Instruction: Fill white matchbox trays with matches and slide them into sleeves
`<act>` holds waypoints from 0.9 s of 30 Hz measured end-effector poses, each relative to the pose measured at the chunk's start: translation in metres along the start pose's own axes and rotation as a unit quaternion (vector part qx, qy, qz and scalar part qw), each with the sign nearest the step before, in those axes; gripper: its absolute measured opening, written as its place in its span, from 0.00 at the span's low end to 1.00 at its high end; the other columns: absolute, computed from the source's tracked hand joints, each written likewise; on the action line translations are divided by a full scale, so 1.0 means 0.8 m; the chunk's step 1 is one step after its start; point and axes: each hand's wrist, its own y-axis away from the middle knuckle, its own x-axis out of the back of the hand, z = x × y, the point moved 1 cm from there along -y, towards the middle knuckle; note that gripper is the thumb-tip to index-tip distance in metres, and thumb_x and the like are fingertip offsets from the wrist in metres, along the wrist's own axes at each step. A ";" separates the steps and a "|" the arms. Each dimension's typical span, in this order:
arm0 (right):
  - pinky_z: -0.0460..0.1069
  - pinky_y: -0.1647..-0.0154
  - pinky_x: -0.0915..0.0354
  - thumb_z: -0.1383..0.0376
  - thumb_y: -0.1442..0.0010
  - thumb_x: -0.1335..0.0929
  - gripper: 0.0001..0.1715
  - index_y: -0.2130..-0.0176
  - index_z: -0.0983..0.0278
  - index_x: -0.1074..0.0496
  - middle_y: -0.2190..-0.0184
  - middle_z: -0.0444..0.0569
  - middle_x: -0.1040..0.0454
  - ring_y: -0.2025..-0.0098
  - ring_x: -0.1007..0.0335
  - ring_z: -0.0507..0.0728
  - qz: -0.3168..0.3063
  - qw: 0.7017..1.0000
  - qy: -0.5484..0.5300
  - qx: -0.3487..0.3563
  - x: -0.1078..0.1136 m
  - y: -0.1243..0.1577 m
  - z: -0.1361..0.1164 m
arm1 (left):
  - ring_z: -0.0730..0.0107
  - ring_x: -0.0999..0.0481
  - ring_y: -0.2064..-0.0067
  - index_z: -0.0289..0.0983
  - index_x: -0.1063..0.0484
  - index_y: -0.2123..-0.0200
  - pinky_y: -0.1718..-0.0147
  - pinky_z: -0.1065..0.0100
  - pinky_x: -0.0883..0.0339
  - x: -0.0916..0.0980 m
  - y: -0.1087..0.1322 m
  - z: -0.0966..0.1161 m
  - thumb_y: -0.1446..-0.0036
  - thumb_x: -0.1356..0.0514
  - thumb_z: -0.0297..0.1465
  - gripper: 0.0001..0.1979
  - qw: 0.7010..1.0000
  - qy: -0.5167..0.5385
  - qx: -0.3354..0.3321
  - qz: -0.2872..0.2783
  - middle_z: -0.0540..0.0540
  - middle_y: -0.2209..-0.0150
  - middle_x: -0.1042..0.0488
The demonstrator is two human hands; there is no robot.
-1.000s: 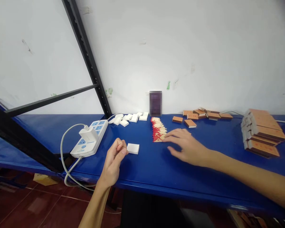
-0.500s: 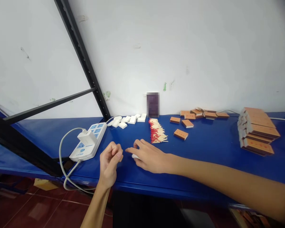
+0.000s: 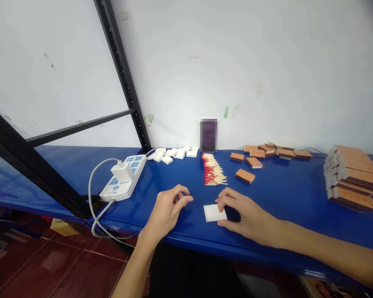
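My right hand [image 3: 240, 212] pinches a small white matchbox tray [image 3: 211, 213] between thumb and fingers, low over the front of the blue table [image 3: 192, 234]. To its left my left hand [image 3: 169, 209] is held with curved fingers, thumb and index finger slightly apart, and nothing shows in it. A gap separates it from the tray. Beyond the hands lies a pile of red-headed matches [image 3: 214, 170]. Farther back on the left are several white matchbox trays [image 3: 179, 153]. Orange-brown matchboxes [image 3: 245, 176] lie to the right of the matches.
A power strip [image 3: 124, 182] with a white plug and cable lies at the left, beside a black metal frame [image 3: 124, 66]. Stacked matchboxes [image 3: 354, 176] stand at the far right. A dark blurred-out rectangle [image 3: 208, 135] is against the white wall.
My right hand has moved right, bringing the white tray into plain view. My left hand has moved right too, and its fingers have loosened from a closed curl. The view has shifted slightly.
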 end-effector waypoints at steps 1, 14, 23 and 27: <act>0.49 0.68 0.32 0.62 0.39 0.30 0.08 0.60 0.58 0.34 0.54 0.48 0.31 0.61 0.30 0.56 0.005 1.000 0.014 0.005 0.001 -0.001 0.002 | 0.72 0.32 0.77 0.39 0.28 0.61 0.74 0.71 0.40 -0.002 0.001 0.003 0.32 0.44 0.41 0.13 1.000 0.002 0.004 -0.009 0.53 0.75 0.31; 0.51 0.67 0.38 0.60 0.38 0.35 0.15 0.54 0.63 0.27 0.79 0.44 0.28 0.68 0.29 0.60 0.066 0.958 0.266 -0.081 0.039 -0.046 0.088 | 0.58 0.30 0.69 0.42 0.29 0.50 0.66 0.63 0.41 -0.026 0.008 0.031 0.35 0.43 0.44 0.16 0.981 -0.182 0.031 -0.067 0.52 0.77 0.31; 0.49 0.74 0.43 0.60 0.38 0.35 0.15 0.55 0.63 0.26 0.80 0.44 0.27 0.75 0.30 0.57 0.042 0.962 0.253 -0.094 0.048 -0.050 0.071 | 0.52 0.26 0.55 0.45 0.33 0.43 0.57 0.58 0.38 -0.031 0.012 0.031 0.37 0.40 0.45 0.22 0.961 -0.244 -0.013 -0.127 0.44 0.52 0.27; 0.50 0.71 0.41 0.60 0.36 0.37 0.15 0.55 0.65 0.27 0.80 0.44 0.27 0.75 0.31 0.57 0.050 0.966 0.239 -0.089 0.038 -0.050 0.073 | 0.53 0.26 0.56 0.46 0.33 0.45 0.59 0.59 0.38 -0.031 0.012 0.032 0.37 0.39 0.44 0.20 0.958 -0.252 -0.021 -0.136 0.46 0.56 0.26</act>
